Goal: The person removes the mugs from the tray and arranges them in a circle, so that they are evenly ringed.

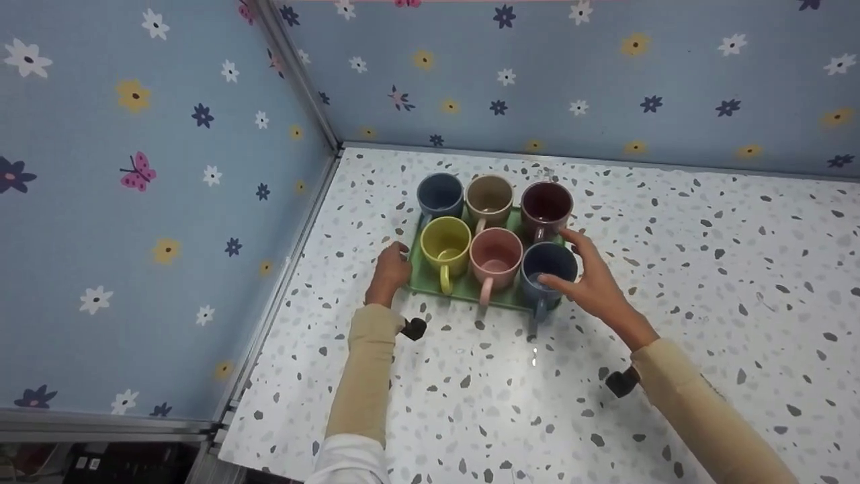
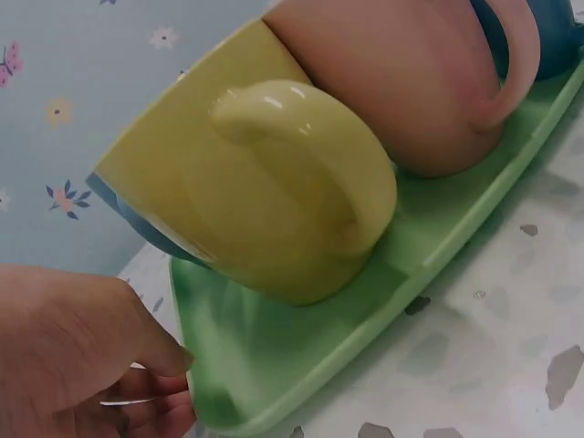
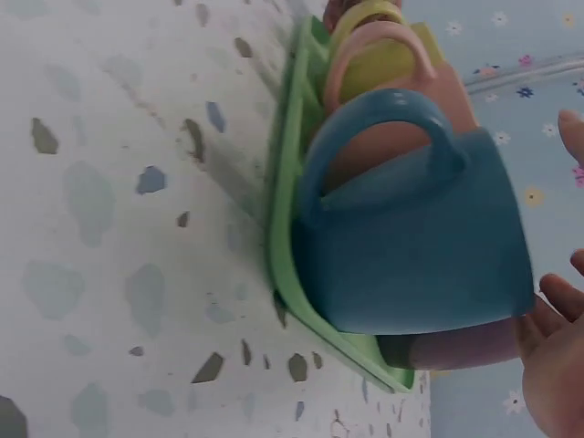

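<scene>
A green tray (image 1: 431,281) carries several mugs in two rows. The near row has a yellow mug (image 1: 446,243), a pink mug (image 1: 496,259) and a blue mug (image 3: 420,237), handles toward the near side. Behind them stand a second blue mug (image 1: 440,193), a beige mug (image 1: 489,199) and a maroon mug (image 1: 547,207). My left hand (image 1: 392,269) grips the tray's left edge, its thumb at the rim and fingers against the outer side in the left wrist view. My right hand (image 1: 594,286) spreads around the near blue mug, thumb over its mouth, fingers touching near its rim.
The tray sits on a white speckled table (image 1: 470,396). Flowered blue panels stand behind it, the back panel (image 1: 571,81), and on the left, the side panel (image 1: 154,215). A metal post (image 1: 306,74) joins them at the corner.
</scene>
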Motion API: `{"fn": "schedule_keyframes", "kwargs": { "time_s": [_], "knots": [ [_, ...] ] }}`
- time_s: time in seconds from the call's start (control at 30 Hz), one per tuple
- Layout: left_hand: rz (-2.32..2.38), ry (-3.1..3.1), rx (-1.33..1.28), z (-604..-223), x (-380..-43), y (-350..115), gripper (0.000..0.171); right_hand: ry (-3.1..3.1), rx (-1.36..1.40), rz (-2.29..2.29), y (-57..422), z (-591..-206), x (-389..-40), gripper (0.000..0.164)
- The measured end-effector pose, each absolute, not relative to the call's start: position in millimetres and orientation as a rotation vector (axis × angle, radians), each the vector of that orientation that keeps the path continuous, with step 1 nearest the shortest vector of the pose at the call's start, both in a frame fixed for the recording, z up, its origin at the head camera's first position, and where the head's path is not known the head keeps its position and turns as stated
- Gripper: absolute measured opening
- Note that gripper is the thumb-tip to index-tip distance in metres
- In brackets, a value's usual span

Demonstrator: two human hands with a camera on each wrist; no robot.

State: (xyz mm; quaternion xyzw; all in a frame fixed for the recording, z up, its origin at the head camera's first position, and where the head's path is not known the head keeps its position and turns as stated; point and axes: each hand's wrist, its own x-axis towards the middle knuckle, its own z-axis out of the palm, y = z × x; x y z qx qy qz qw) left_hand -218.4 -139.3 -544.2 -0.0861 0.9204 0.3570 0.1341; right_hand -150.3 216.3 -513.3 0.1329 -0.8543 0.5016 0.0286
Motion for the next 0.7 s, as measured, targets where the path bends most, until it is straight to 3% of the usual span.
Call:
{"fn": "schedule_keyframes", "kwargs": {
  "time_s": [0.3, 0.7],
  "knots": [
    [0.894, 2.602, -0.191, -547, -217, -142, 0.038, -2.648, 0.414, 1.564, 212, -527, -144, 0.1],
    [0.86, 2.514, -0.214, -541, -222, -143, 0.036, -2.604, 0.5, 1.493, 210, -536, -146, 0.106]
  ]
}}
